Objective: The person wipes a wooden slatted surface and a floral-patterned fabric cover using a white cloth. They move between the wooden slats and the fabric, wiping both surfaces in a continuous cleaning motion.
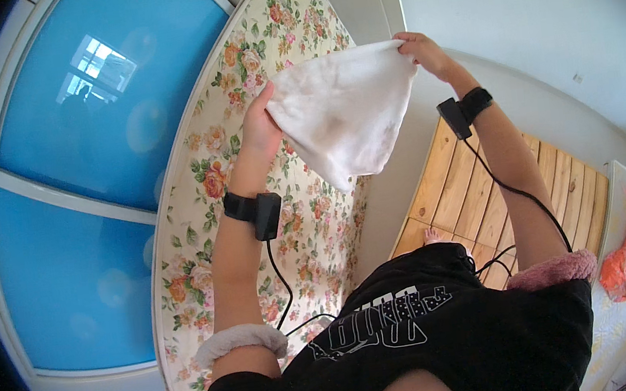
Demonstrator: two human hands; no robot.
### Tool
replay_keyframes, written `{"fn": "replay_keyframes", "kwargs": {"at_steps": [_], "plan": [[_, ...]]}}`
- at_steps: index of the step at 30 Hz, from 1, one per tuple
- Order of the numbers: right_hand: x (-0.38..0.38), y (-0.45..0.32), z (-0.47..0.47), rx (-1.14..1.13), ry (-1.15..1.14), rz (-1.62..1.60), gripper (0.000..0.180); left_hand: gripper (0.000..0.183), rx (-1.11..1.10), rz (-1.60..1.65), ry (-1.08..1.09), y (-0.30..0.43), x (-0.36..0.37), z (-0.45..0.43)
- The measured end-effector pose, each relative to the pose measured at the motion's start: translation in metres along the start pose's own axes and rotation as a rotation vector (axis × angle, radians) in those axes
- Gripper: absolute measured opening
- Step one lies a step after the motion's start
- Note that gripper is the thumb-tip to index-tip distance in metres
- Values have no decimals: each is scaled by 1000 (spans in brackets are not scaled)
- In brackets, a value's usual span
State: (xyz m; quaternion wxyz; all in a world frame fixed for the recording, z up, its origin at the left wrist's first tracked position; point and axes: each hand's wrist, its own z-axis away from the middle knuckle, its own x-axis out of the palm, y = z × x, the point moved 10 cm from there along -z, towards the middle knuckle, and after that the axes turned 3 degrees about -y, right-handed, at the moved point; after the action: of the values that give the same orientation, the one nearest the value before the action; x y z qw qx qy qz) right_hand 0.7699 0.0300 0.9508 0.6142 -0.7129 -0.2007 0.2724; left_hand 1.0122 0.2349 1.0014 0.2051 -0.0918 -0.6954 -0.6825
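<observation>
A white cloth (346, 102) with greyish smudges hangs stretched between my two hands, held up in front of me. My left hand (260, 126) grips its left edge, with the thumb pointing up along the fabric. At the upper right corner, my right hand (421, 54) pinches the cloth between thumb and fingers. The lower part of the cloth droops to a loose, folded tip. Some of the fingers of my left hand are hidden behind the fabric.
A floral-patterned mattress (218, 229) stands behind the cloth, beside blue glass panels (84, 268). Wooden slats (475, 194) lie below on the right, near my foot. Crumpled clothes (625, 270) rest at the far right. Black cables (505, 182) run from both wrist straps.
</observation>
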Motion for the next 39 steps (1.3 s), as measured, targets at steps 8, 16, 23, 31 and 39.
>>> {"fn": "replay_keyframes", "kwargs": {"at_steps": [8, 16, 23, 31, 39], "plan": [[10, -83, 19, 45, -193, 405, 54, 48, 53, 74, 86, -16, -21, 8], [3, -110, 22, -28, -172, 559, 39, 50, -147, 370, 75, -36, -6, 17], [-13, -70, 20, -148, 8, 713, 40, 45, -82, 331, 85, -31, 13, 22], [4, 32, 25, 88, -16, 404, 32, 29, 78, -75, 108, -8, 31, 34], [28, 57, 22, 100, 153, -423, 27, 23, 461, -632, 377, 33, 12, 50]]}}
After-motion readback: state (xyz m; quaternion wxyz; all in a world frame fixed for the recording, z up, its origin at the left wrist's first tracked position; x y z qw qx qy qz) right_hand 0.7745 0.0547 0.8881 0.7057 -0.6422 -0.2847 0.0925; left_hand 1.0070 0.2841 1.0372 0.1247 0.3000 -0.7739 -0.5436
